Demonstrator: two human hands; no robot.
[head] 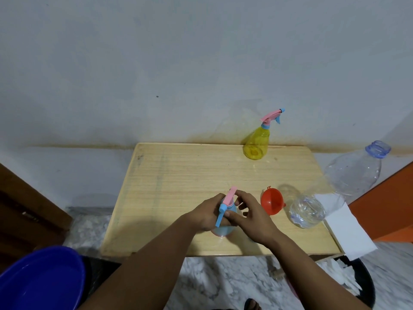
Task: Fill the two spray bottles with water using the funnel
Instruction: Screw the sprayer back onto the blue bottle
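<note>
The left hand point(209, 214) has a tight grip on the blue spray bottle point(223, 220), near the front of the surface point(178, 175). The right hand point(250, 217) has loose fingers by its top. The funnel point(271, 202) lies beside it, not used yet. The yellow spray bottle point(257, 142) stands far back, top on. The water bottle point(335, 186) holds little water. Both look unfilled.

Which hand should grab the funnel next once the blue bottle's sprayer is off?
The right hand, probably. The red funnel lies on the table just to its right, while the left hand wraps the blue spray bottle and can keep steadying it; reaching the funnel would mean crossing over.
</note>
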